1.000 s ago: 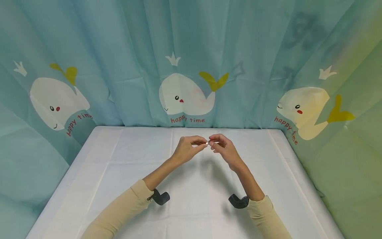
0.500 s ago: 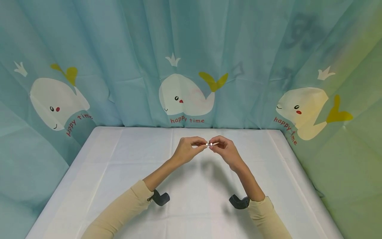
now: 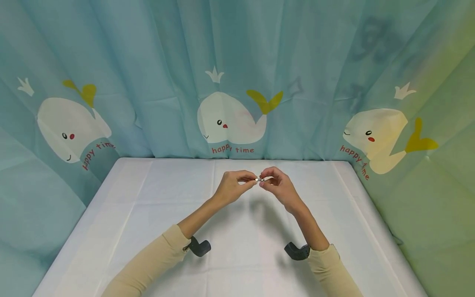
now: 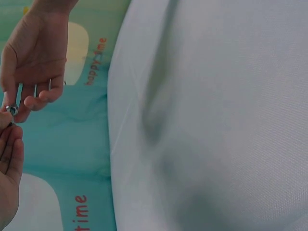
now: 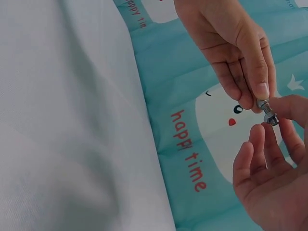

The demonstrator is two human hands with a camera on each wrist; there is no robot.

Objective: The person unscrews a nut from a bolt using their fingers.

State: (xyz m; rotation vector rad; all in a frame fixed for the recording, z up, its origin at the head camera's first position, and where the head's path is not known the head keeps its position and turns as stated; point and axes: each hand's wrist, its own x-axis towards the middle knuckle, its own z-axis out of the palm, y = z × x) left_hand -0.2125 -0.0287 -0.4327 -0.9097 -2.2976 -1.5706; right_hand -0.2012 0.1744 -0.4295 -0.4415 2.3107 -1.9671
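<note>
Above the white table, both hands meet at a small metal bolt (image 5: 264,105) with a hex nut (image 5: 271,119) threaded near its far end. My left hand (image 3: 233,185) pinches the head end between thumb and index finger; the head itself is mostly covered. From the other side, my right hand (image 3: 280,186) has its thumb and index fingertips at the nut, the other fingers loosely bent. In the left wrist view, the nut (image 4: 12,110) shows end-on beside the right thumb tip, and the left hand (image 4: 10,168) is partly cut off by the frame.
A white cloth covers the table (image 3: 167,185). Behind and beside it hangs a blue-green curtain (image 3: 163,82) printed with whales. Black curved wrist mounts (image 3: 200,247) stick out from the beige sleeves (image 3: 152,260).
The right fingers shift about the nut end, closing in half a second ago, with the index finger now slightly raised. More of the bolt shows between the hands than a second ago. The left hand stays nearly still.
</note>
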